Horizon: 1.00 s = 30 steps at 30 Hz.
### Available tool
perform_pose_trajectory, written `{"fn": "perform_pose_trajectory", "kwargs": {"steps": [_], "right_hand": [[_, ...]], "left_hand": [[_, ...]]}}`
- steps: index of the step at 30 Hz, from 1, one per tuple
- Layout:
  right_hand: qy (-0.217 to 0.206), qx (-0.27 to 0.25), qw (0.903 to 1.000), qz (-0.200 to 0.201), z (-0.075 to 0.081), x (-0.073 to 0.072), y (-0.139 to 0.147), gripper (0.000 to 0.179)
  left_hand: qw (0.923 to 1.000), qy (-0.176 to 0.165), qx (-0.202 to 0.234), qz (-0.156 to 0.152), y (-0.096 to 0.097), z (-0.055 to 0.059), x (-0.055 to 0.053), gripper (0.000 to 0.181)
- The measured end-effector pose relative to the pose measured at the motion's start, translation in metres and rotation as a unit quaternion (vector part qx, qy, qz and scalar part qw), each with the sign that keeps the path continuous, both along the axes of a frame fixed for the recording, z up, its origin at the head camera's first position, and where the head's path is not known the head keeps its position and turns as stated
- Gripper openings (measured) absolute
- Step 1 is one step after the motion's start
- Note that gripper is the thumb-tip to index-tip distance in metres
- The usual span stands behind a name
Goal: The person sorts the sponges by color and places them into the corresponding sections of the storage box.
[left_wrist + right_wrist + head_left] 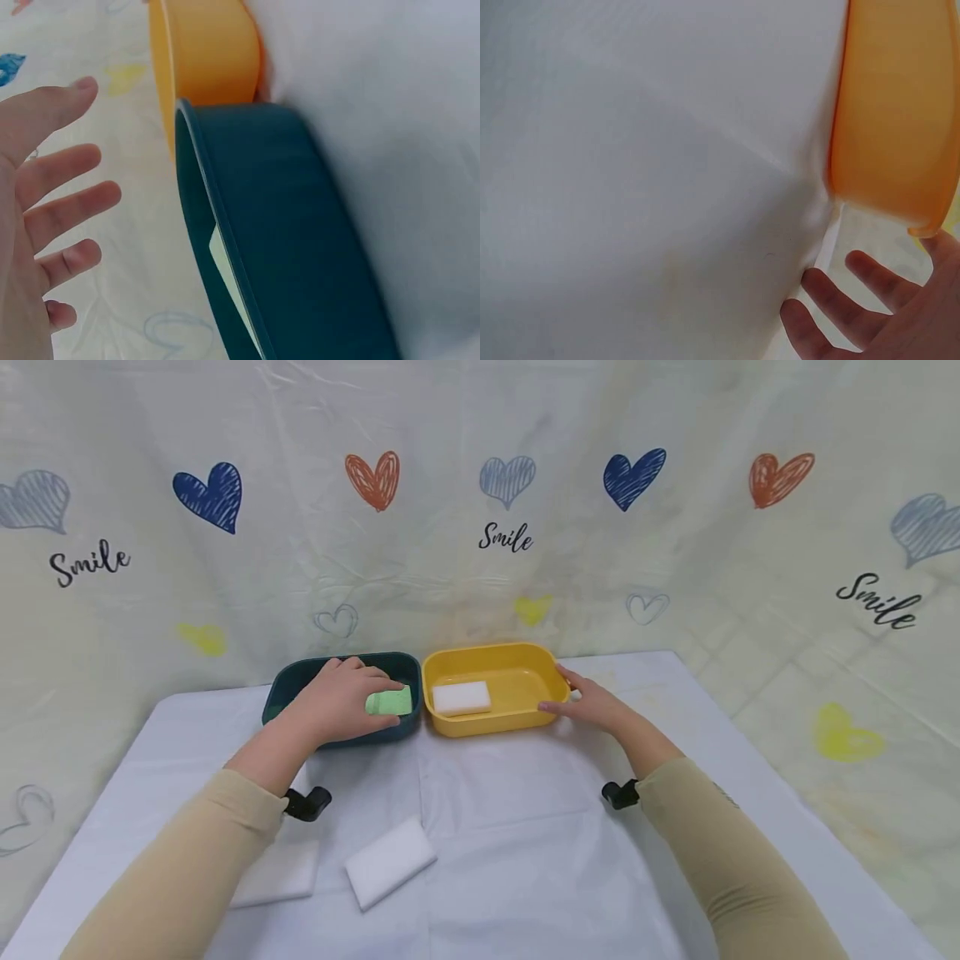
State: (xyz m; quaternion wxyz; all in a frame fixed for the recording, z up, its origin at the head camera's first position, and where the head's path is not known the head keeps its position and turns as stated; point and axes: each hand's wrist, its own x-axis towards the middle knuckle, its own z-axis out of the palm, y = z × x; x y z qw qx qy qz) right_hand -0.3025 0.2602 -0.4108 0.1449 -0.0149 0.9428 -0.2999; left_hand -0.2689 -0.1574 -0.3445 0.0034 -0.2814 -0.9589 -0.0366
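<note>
My left hand (pixel 341 697) is over a dark green plastic box (pixel 277 202), its fingers apart and holding nothing in the left wrist view. A light green sponge-like block (pixel 390 702) lies in that box, partly hidden by the hand. My right hand (pixel 592 700) is at the right end of a yellow plastic box (pixel 517 689), fingertips right at its rim and the other fingers spread out in the right wrist view. Inside the yellow box, toward its left end, lies a white sponge-like block (pixel 461 697).
On the white tablecloth (pixel 510 860), a white block (pixel 391 862) lies near the front. Another white piece (pixel 281 872) is partly hidden by the left sleeve. The boxes stand side by side at the back edge, before a hanging sheet (pixel 435 410) printed with hearts.
</note>
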Motion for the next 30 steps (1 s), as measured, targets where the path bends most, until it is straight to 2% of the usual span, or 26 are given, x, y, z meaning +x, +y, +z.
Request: {"fn": "perform_pose_trajectory", "kwargs": {"steps": [8,10,15,20,26,30], "right_hand": [[0.000,-0.005,1.0000,-0.001,-0.001,0.000,0.001,0.106],[-0.002,-0.006,1.0000,-0.004,-0.001,0.000,0.001,0.107],[-0.012,-0.005,0.9998,-0.012,-0.002,-0.002,0.001,0.110],[-0.011,-0.005,0.9999,-0.011,-0.002,-0.002,0.002,0.108],[-0.008,-0.005,0.9999,-0.011,-0.003,-0.003,0.002,0.106],[-0.012,-0.004,0.9998,-0.015,-0.004,-0.002,0.001,0.106]], "left_hand": [[0.9998,0.016,0.014,0.005,-0.054,-0.004,0.043,0.051],[0.9996,0.013,0.019,0.014,-0.068,-0.004,0.055,0.049],[0.9978,0.003,0.025,0.061,-0.104,-0.008,0.079,0.053],[0.9946,-0.012,0.038,0.096,-0.132,-0.017,0.091,0.058],[0.9898,-0.046,0.030,0.131,-0.153,-0.033,0.097,0.066],[0.9839,-0.078,0.023,0.159,-0.166,-0.046,0.100,0.076]]}}
